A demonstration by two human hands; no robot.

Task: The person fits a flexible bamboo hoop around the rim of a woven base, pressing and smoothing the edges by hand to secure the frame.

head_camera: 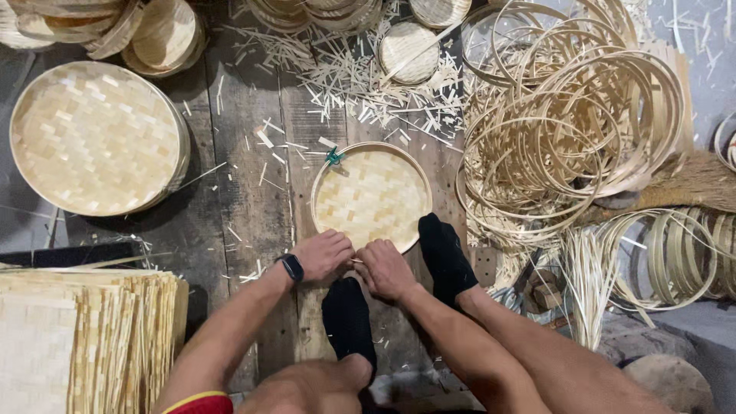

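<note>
Dark plank floor (253, 138), worn, boards running away from the viewer. On it: one small round woven tray (372, 195); a stack of larger woven trays (96, 138) to the left; square woven mats (84, 337) piled near left; bamboo hoops (567, 130) heaped right; splinter offcuts (360, 77) scattered beyond.

1. No packages, labels or signs anywhere in view.
2. One screen only: small dark smartwatch (291, 267) strapped on the left wrist, just behind the left hand (322, 253), near the lower middle of the view. Rounded rectangular face, black, with a faint bluish sheen; black band. Display too small to tell whether lit.
</note>
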